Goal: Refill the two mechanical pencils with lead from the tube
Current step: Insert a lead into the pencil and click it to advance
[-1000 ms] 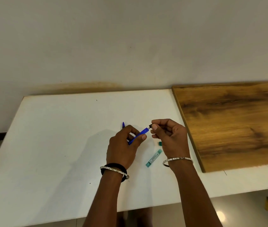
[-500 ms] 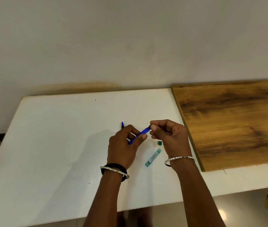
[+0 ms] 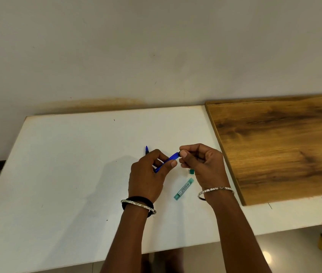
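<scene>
**Both hands on one blue pencil, lead tube lying open below**

Near the centre of the frame, the left hand (image 3: 146,175) is closed around a blue mechanical pencil (image 3: 168,161), thumb and fingers wrapped about its lower barrel. The pencil is tilted, its upper end rising toward the right. There the right hand (image 3: 202,164) pinches at that end with thumb and forefinger; whether a lead or a cap sits between the fingertips is too small to tell.

A second blue mechanical pencil (image 3: 146,149) shows only as a short tip poking out above the left hand's knuckles; the rest is hidden behind the hand.

The green lead tube (image 3: 183,189) lies flat on the white tabletop (image 3: 67,164), below and between the two hands, slanted from lower left to upper right. A small green cap (image 3: 191,171) sits on the tabletop just above the tube's upper end, apart from it and close beside the right hand.

Each wrist wears a silver bangle (image 3: 216,191); the left wrist also has a black band (image 3: 136,200). A brown wooden board (image 3: 284,144) covers the tabletop in the right of the frame, its edge near the right hand.
</scene>
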